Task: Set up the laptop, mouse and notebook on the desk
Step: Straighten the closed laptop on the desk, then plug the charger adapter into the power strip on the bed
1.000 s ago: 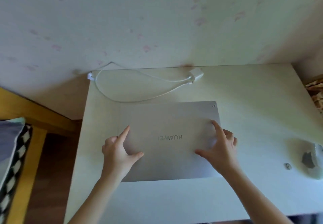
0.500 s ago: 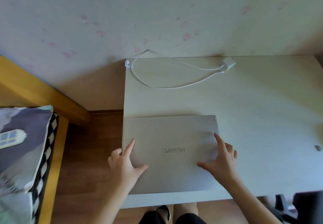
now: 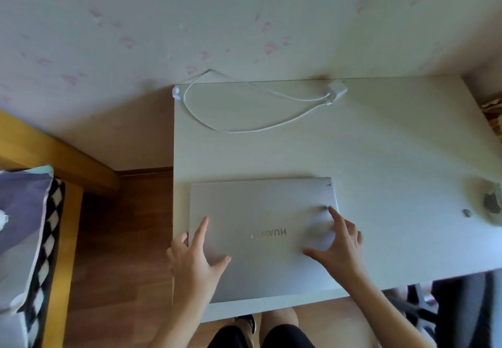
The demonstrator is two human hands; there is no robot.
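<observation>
Fingers spread wide on both sides: the left hand lies flat on the near-left part of the lid, forefinger stretched forward, thumb out; the right hand presses its splayed fingertips on the right part, nothing pinched or gripped. Under them, the laptop lies closed, logo facing away, at the near-left corner of the desk, its front edge close to the desk's near edge. Beyond it, a white charger cable loops at the back. Far right, a blurred shape that may be the mouse rests on the desk. No notebook in view. By my reading, early days: laptop placed but unopened, the rest undone.
</observation>
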